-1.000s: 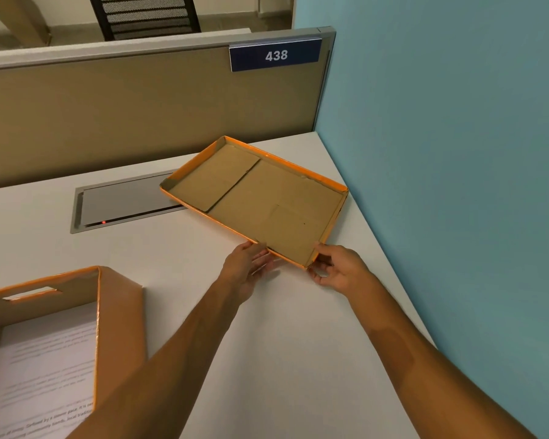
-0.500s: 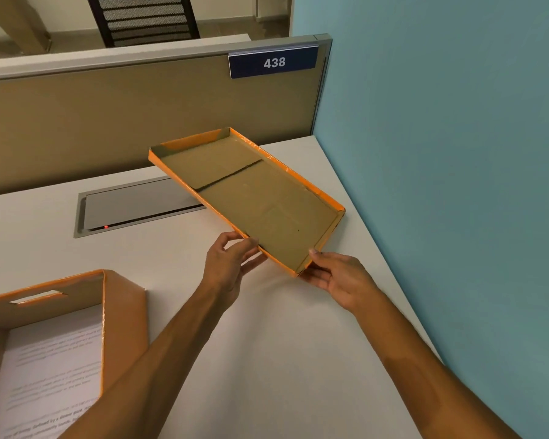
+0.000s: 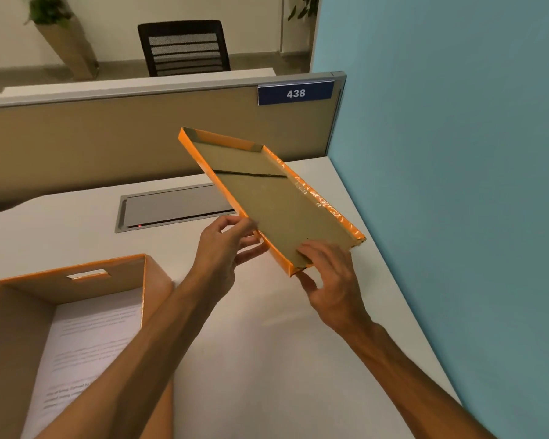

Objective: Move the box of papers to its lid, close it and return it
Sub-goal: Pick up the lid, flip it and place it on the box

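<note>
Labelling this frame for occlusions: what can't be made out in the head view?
- Printed text on the white papers in the open orange cardboard box: too small, blurred.
- Box's near end: cut by the frame edge, left forearm crosses it.
- Orange cardboard lid's outer top: faces away.
- Right hand grip underneath: hidden by the lid.

Lid [image 3: 267, 198] raised clear of the desk [image 3: 267, 359], tilted with its open side toward the viewer, far end highest. Left hand [image 3: 225, 245] at the lid's near left edge; right hand [image 3: 333, 274] at its near corner. Box [image 3: 23, 312] on the desk at lower left, papers [image 3: 86, 337] inside. Cable tray [image 3: 171, 207] behind the hands; partition [image 3: 108, 137] behind it; wall [image 3: 457, 153] to the right.
</note>
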Demonstrator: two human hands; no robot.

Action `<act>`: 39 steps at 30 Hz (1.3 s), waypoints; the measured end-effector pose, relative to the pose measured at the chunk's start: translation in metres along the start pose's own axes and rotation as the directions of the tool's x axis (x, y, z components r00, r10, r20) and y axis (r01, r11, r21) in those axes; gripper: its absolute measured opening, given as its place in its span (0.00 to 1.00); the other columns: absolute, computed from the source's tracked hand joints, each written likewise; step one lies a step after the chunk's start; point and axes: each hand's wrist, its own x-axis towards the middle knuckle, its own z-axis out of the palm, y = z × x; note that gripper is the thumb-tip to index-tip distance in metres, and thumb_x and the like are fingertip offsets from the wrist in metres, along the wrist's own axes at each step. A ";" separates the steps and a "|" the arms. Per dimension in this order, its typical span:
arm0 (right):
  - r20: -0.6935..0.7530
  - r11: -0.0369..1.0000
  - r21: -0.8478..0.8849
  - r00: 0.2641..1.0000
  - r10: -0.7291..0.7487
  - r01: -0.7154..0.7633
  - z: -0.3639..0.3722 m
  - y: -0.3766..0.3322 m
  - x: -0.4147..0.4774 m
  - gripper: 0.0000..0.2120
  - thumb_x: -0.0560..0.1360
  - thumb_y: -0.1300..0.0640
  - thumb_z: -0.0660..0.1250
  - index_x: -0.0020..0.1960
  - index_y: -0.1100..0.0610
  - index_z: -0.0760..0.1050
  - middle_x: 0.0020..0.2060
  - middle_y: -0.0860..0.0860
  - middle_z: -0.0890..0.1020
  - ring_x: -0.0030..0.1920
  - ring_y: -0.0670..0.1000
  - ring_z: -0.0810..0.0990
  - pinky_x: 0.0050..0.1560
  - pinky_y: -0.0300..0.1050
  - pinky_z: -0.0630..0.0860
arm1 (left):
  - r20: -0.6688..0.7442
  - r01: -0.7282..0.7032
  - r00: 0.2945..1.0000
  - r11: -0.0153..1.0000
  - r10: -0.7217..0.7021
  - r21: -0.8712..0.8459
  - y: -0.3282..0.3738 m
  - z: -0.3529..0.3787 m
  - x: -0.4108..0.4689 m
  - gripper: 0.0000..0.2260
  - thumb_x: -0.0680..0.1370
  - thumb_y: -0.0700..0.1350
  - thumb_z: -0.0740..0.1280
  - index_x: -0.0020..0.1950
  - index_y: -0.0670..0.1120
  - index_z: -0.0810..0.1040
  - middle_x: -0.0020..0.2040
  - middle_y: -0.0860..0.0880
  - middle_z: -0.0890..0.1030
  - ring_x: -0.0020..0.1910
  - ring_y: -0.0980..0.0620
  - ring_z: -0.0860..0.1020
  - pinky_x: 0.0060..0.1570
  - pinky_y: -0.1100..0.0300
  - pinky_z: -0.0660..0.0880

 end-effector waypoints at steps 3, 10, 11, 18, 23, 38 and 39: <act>-0.090 0.996 0.086 0.996 -0.022 0.029 -0.006 -0.012 0.005 0.21 0.69 0.58 0.77 0.59 0.64 0.80 0.56 0.60 0.83 0.59 0.60 0.80 0.60 0.57 0.78 | -0.014 -0.034 0.999 0.999 0.034 0.011 0.020 0.005 -0.019 0.12 0.75 0.41 0.71 0.55 0.38 0.76 0.47 0.40 0.83 0.41 0.46 0.86 0.38 0.55 0.82; -0.194 0.856 0.482 0.930 0.312 -0.187 -0.039 -0.044 0.024 0.12 0.73 0.51 0.73 0.55 0.52 0.78 0.47 0.36 0.83 0.49 0.37 0.81 0.49 0.29 0.77 | 0.101 -0.193 0.978 0.977 0.183 0.092 0.054 0.018 -0.040 0.23 0.71 0.55 0.74 0.59 0.43 0.79 0.51 0.45 0.86 0.49 0.48 0.85 0.48 0.52 0.83; -0.164 0.795 0.554 0.904 0.396 -0.248 -0.044 -0.045 0.027 0.11 0.73 0.49 0.74 0.53 0.49 0.77 0.44 0.33 0.82 0.48 0.36 0.81 0.46 0.27 0.76 | 0.114 -0.181 0.979 0.978 0.169 0.105 0.051 0.017 -0.038 0.26 0.69 0.58 0.74 0.61 0.44 0.78 0.53 0.46 0.86 0.52 0.48 0.85 0.50 0.52 0.82; 0.120 0.129 0.963 0.805 0.581 -0.237 -0.068 -0.033 0.032 0.17 0.70 0.63 0.75 0.57 0.55 0.81 0.55 0.53 0.86 0.56 0.55 0.84 0.51 0.52 0.81 | 0.036 0.257 0.964 0.959 -0.263 0.123 -0.030 -0.013 -0.028 0.47 0.66 0.59 0.75 0.78 0.44 0.57 0.74 0.42 0.68 0.71 0.39 0.69 0.66 0.42 0.71; 0.295 -0.149 0.955 0.796 0.529 -0.256 -0.075 -0.024 0.028 0.27 0.73 0.67 0.71 0.70 0.54 0.72 0.63 0.54 0.82 0.61 0.57 0.82 0.53 0.59 0.81 | 0.092 0.221 0.971 0.975 -0.219 -0.018 -0.053 -0.026 -0.035 0.35 0.67 0.53 0.74 0.72 0.44 0.69 0.61 0.49 0.80 0.57 0.46 0.80 0.48 0.51 0.81; 0.438 -0.025 0.844 0.664 0.606 -0.535 -0.072 -0.019 0.019 0.21 0.69 0.52 0.76 0.61 0.50 0.78 0.55 0.50 0.84 0.57 0.57 0.82 0.43 0.53 0.83 | -0.173 -0.100 0.974 0.965 0.145 0.243 0.022 -0.088 -0.077 0.23 0.73 0.44 0.73 0.67 0.44 0.74 0.58 0.45 0.81 0.56 0.43 0.80 0.53 0.45 0.78; 0.435 0.029 0.826 0.669 0.603 -0.563 -0.071 -0.024 0.018 0.19 0.69 0.50 0.77 0.59 0.49 0.79 0.55 0.51 0.84 0.57 0.57 0.82 0.42 0.52 0.83 | -0.172 -0.102 0.974 0.961 0.149 0.255 0.028 -0.095 -0.081 0.24 0.72 0.44 0.74 0.67 0.43 0.75 0.58 0.45 0.81 0.56 0.43 0.80 0.53 0.46 0.78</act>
